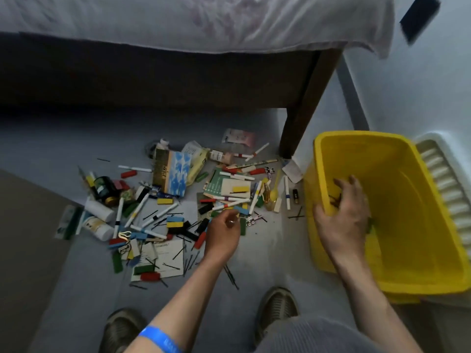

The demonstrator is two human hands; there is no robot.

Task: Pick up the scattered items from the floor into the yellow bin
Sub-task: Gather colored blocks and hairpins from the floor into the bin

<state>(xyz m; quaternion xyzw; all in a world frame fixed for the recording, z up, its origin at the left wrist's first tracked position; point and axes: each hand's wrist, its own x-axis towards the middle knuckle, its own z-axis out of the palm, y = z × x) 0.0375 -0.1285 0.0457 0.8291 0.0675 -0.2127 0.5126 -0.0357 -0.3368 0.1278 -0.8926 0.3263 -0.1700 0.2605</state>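
1. Yellow bin (420, 250): on the floor at right, beside the dark wooden bed leg (303, 118). Open top; interior mostly bare yellow plastic.
2. Right hand (344, 215): reaching over the bin's near-left rim, palm down, fingers spread and loosely bent inside the bin. A few small dark pieces sit at the fingertips; grip versus release cannot be told.
3. Left hand (223, 233): low over the pile on the floor, fingers curled together, tips pinched at a small item among the coloured blocks; which item cannot be told. Blue wristband (159, 338) on the left forearm.
4. Scattered items (178, 200): spread across the grey floor left of the bin, in front of the bed. Seen: white marker pens with coloured bands, small red, blue, yellow, green and black blocks, black hairpins, a dark jar (103, 187), two white bottles (98, 217), a blue-and-white carton (175, 175), a green card (216, 186), a yellow spoon (274, 191), white printed cards (163, 258).
5. Writing: print shows on the carton, cards and bottles; all too blurred to read. No brand legible.
6. Other: bed with pale sheet (204, 21) above; white ridged tray (443, 187) behind the bin; two shoes (276, 307) at bottom edge
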